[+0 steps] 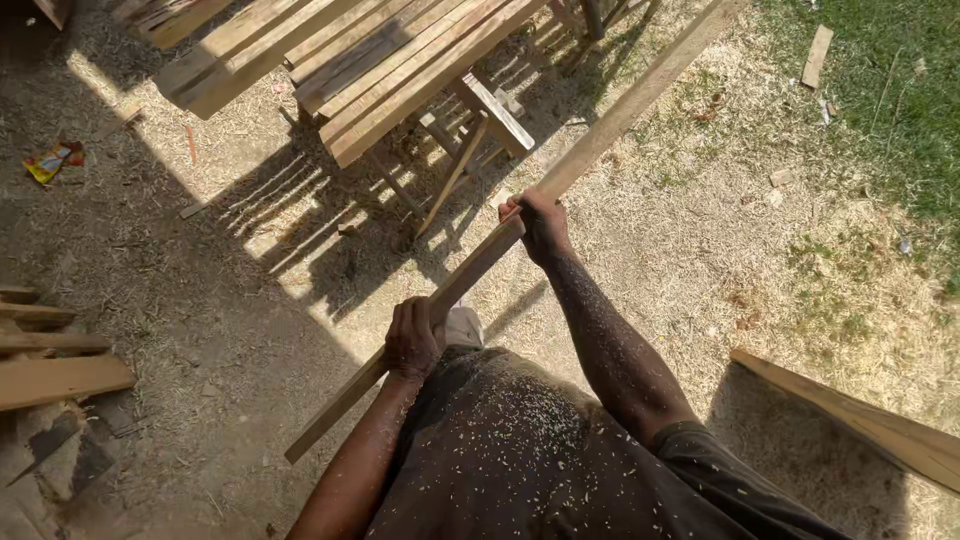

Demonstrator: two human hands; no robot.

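Both hands, left hand (413,338) and right hand (540,222), are closed around a long plank (600,135), held aloft, not yet laid on the stacked boards (340,50).

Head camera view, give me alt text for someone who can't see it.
Seen from above, a person grips a long wooden plank in both hands, left hand near the lower end and right hand farther up. It slants over sawdust-covered ground toward stacked planks on a wooden stand. Grass lies at the upper right.
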